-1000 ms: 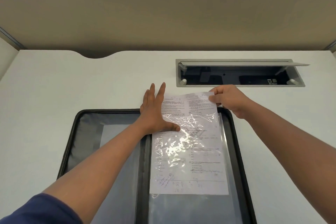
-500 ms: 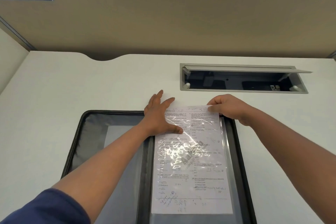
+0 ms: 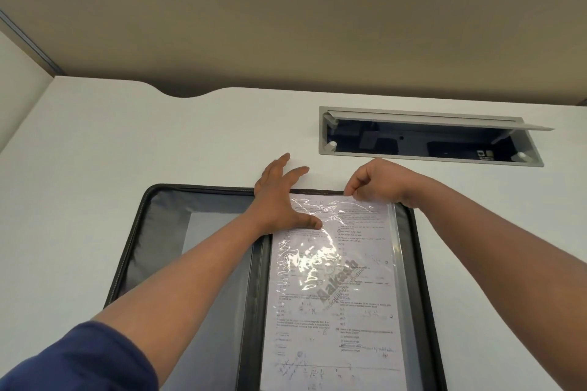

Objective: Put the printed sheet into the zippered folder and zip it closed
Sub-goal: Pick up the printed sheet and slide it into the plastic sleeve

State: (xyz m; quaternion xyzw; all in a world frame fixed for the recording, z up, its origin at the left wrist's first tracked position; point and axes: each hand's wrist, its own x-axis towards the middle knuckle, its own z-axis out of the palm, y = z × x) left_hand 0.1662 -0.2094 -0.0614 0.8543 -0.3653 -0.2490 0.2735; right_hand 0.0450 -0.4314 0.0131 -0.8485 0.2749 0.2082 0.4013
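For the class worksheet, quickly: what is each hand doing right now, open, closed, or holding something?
Left hand: open, pressed flat on the clear sleeve over the sheet.
Right hand: fingers pinched at the sleeve's top edge; the exact grip cannot be told.

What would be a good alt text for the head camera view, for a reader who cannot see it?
A printed sheet lies under a clear sleeve in the right half of an open black zippered folder on a white desk. The left hand presses its top left corner; the right hand pinches its top edge.
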